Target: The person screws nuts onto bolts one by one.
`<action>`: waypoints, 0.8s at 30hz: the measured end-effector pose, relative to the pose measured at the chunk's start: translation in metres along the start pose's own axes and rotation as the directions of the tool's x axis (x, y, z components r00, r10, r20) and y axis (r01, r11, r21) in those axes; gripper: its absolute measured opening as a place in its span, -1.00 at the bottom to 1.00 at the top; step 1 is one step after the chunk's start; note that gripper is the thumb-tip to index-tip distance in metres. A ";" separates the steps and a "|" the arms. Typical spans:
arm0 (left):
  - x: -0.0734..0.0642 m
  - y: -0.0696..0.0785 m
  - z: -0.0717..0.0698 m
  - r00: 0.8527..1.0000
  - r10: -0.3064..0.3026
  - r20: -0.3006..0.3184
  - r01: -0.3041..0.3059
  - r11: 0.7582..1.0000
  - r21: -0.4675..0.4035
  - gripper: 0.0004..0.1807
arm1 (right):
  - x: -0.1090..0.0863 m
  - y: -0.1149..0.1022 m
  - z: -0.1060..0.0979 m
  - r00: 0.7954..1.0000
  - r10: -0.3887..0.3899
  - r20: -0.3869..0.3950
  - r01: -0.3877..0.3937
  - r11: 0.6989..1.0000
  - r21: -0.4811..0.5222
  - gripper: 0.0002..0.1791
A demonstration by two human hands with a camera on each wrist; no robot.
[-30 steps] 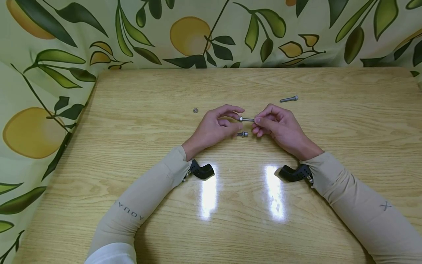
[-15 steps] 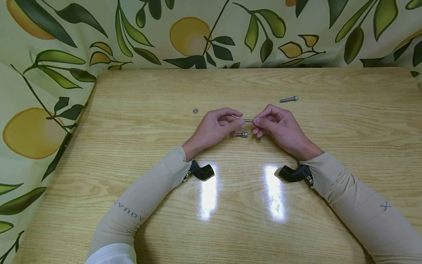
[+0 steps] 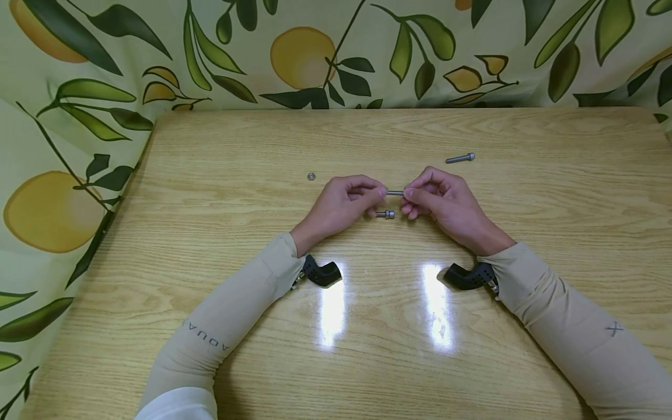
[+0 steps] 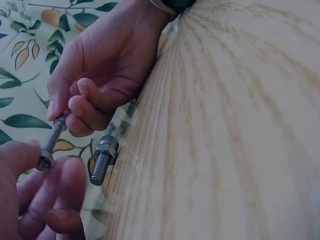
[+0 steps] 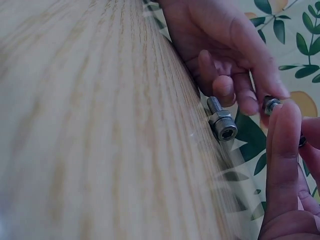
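A metal bolt lies level between the two hands, threaded shank showing. My right hand pinches its head end between thumb and fingers. On the other end of the bolt sits a hex nut, which my left hand pinches with thumb and fingertip. The fingers cover that nut in the head view; part of the nut shows in the right wrist view. Just below the hands, a second socket-head bolt rests on the table with a nut around its shank, close to the head.
A loose nut lies on the wooden table left of the hands. Another socket-head bolt lies behind the right hand. A fruit-patterned cloth borders the table at the back and left.
The left thumb and fingers have closed onto the nut at the bolt's end, covering it in the head view. The right hand has stayed in place.
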State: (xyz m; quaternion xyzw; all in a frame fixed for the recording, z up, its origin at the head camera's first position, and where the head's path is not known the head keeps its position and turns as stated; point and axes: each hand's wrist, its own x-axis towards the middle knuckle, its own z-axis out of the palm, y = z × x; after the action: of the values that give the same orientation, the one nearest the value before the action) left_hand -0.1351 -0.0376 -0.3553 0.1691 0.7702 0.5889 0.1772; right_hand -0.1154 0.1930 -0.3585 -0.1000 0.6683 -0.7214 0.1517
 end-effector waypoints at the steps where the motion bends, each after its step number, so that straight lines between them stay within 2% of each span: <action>1: 0.000 0.000 0.000 1.000 0.003 -0.002 -0.003 1.000 -0.002 -0.71 | 0.000 0.000 0.000 1.000 0.001 0.000 -0.001 1.000 -0.003 -0.76; 4: 0.000 0.000 0.000 1.000 0.011 0.000 -0.011 1.000 -0.014 -0.65 | 0.000 0.000 0.000 1.000 0.001 0.001 -0.001 1.000 -0.014 -0.75; 12: 0.000 0.000 0.000 1.000 0.000 -0.008 -0.001 1.000 -0.004 -0.72 | 0.000 0.001 0.000 1.000 -0.003 0.003 0.003 1.000 -0.018 -0.73; 16: -0.001 0.000 0.000 1.000 0.000 -0.009 0.000 1.000 -0.017 -0.64 | 0.000 0.001 0.000 1.000 -0.001 0.006 0.001 1.000 -0.017 -0.73; 21: 0.000 0.000 0.001 1.000 -0.022 -0.020 0.022 1.000 0.007 -0.71 | 0.000 0.000 0.001 1.000 0.001 0.005 -0.001 1.000 -0.023 -0.72; 24: 0.000 0.000 0.001 1.000 -0.009 -0.018 0.008 1.000 -0.010 -0.74 | 0.000 -0.001 0.001 1.000 0.002 0.005 -0.002 0.999 -0.036 -0.71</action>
State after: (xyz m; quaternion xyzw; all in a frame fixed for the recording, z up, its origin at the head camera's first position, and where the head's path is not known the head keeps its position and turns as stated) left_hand -0.1350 -0.0371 -0.3556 0.1597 0.7695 0.5934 0.1737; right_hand -0.1148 0.1919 -0.3575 -0.1039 0.6807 -0.7089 0.1525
